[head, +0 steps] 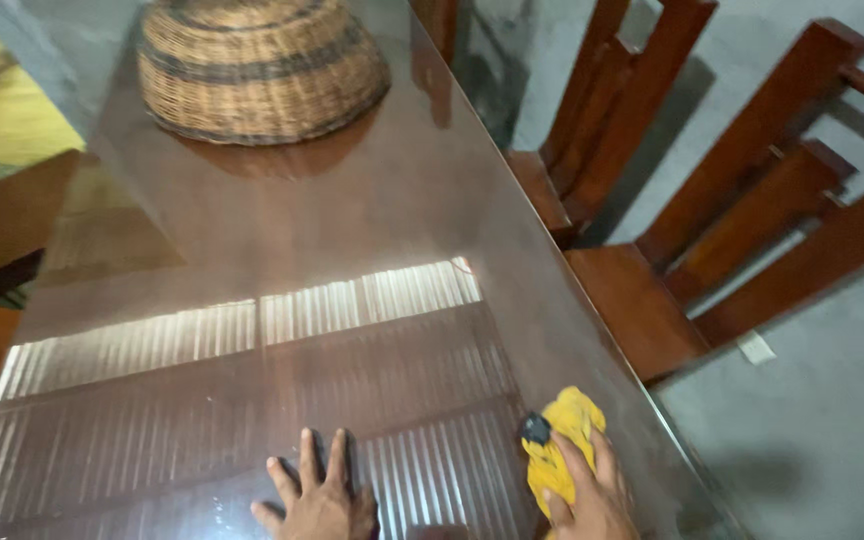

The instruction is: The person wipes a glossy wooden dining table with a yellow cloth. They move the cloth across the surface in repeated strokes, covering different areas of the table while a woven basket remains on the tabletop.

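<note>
My right hand (592, 495) presses a crumpled yellow cloth (564, 432) with a dark patch onto the glossy brown glass-topped table (352, 230), close to its right edge at the bottom of the head view. My left hand (317, 495) lies flat on the tabletop with fingers spread, a short way left of the cloth, holding nothing. Both wrists are cut off by the frame's lower edge.
An upturned woven wicker basket (257, 65) rests on the table's far end. Two dark wooden chairs (642, 300) stand along the right side on a grey concrete floor (812, 430). A small white scrap (755, 347) lies on the floor. Another wooden surface (2, 215) sits at left.
</note>
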